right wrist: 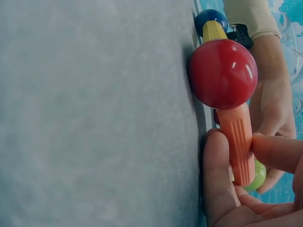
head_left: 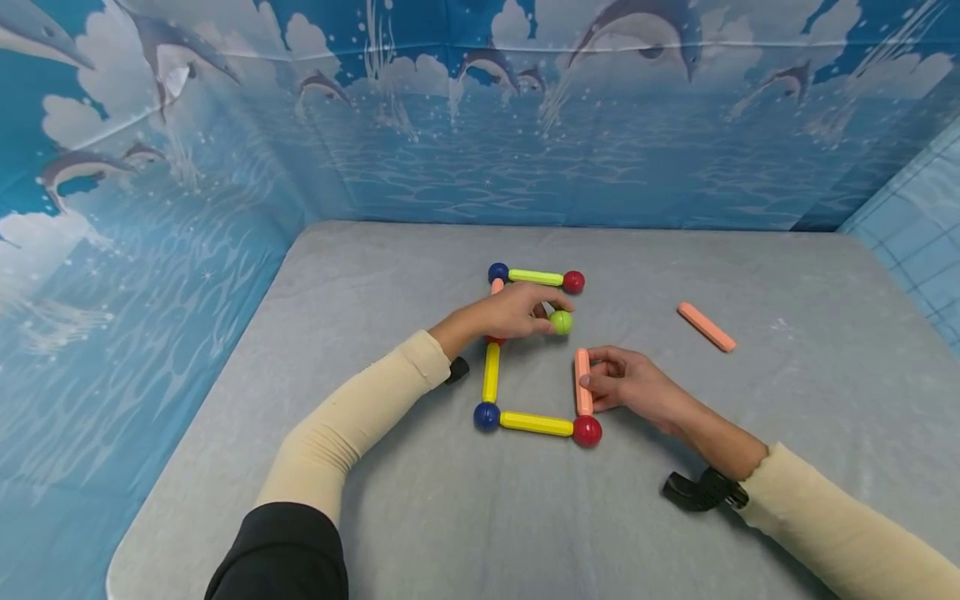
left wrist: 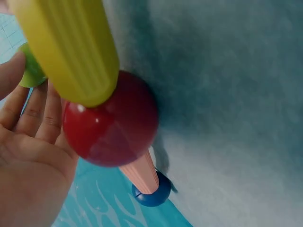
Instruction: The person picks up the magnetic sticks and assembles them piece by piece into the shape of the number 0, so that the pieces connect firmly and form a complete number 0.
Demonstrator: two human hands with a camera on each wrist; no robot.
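Between thumb and fingers my left hand [head_left: 521, 310] pinches a lime-green ball [head_left: 561, 322], just above the sheet. My right hand [head_left: 633, 385] pinches an orange stick [head_left: 583, 383], whose near end meets a red ball [head_left: 587, 431]. From that ball a yellow stick [head_left: 536, 423] runs left to a blue ball [head_left: 487, 416], and another yellow stick [head_left: 491, 372] leads up from there. Under my left wrist a second red ball [left wrist: 111, 123] joins it to an orange stick [left wrist: 141, 174]; the head view mostly hides both. A far blue ball [head_left: 498, 272] links a yellow-green stick [head_left: 536, 277] and red ball [head_left: 573, 282].
A loose orange stick [head_left: 707, 327] lies to the right on the grey sheet [head_left: 810, 358]. Behind and to the left hangs a blue dolphin-print curtain [head_left: 480, 150]. A black wrist device [head_left: 705, 490] sits at my right wrist.
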